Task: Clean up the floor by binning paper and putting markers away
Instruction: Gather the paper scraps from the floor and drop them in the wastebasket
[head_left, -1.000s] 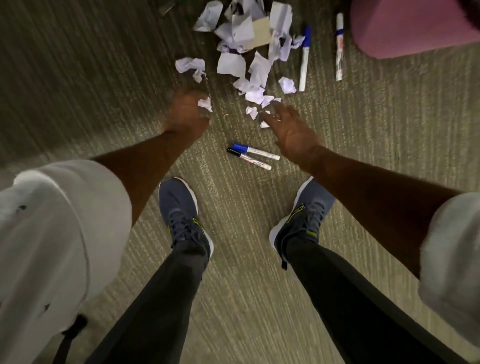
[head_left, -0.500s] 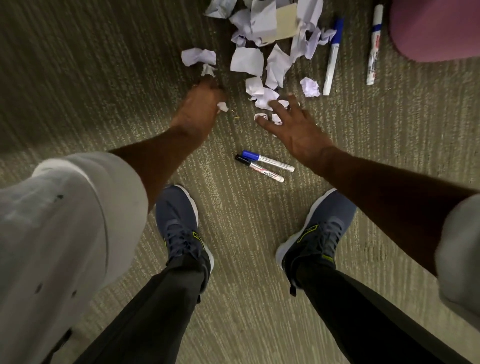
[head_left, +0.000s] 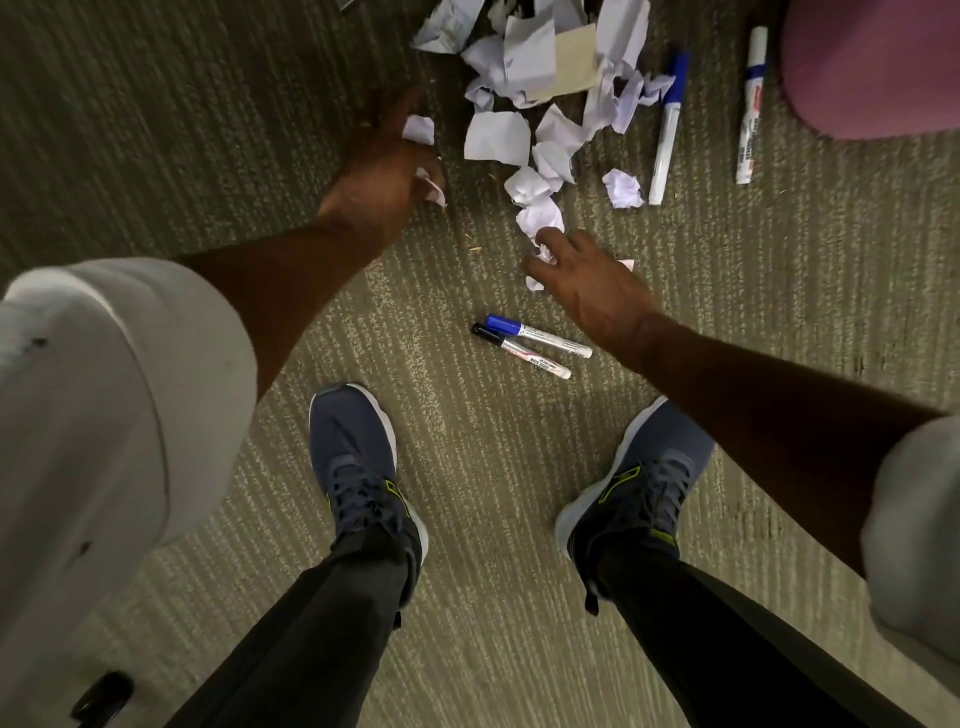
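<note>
Fingers of left hand (head_left: 382, 174) seemingly clamp a paper scrap (head_left: 434, 190); those of right hand (head_left: 597, 286) lie apart, touching small scraps (head_left: 535, 283).

we're looking at an office or classroom, likely. ribbed commercial carpet (head_left: 519, 467) underfoot, whiteboard markers (head_left: 532, 345) and torn paper (head_left: 524, 73) scattered about.

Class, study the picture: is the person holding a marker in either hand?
No, the four markers lie on the carpet; the left hand pinches a paper scrap and the right hand spreads over scraps.
</note>
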